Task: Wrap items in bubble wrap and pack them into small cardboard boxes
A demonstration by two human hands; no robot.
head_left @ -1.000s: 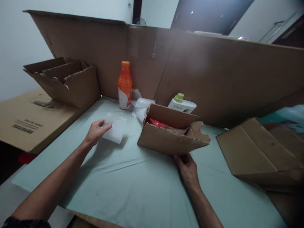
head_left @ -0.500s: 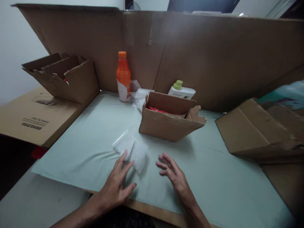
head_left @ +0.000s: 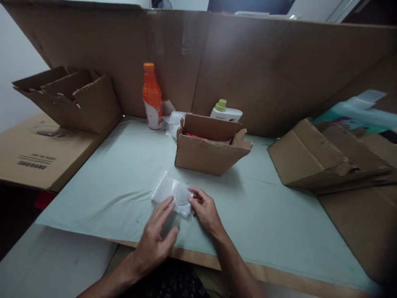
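A small piece of clear bubble wrap (head_left: 171,194) lies on the pale green sheet (head_left: 124,182) near the front edge. My left hand (head_left: 156,236) rests flat beside it, fingertips on its near edge. My right hand (head_left: 204,209) pinches the wrap's right end between thumb and fingers. Behind them stands a small open cardboard box (head_left: 209,151) with something red inside.
An orange bottle (head_left: 151,97) and more bubble wrap (head_left: 173,122) stand at the back by the cardboard wall (head_left: 263,70). A white bottle with a green cap (head_left: 225,111) lies behind the box. An open carton (head_left: 71,99) sits far left, flattened cardboard (head_left: 322,159) at right.
My left hand dragged the bubble wrap from mid-table to the front edge. My right hand let go of the small box and came over to pinch the wrap. The view dipped and shifted.
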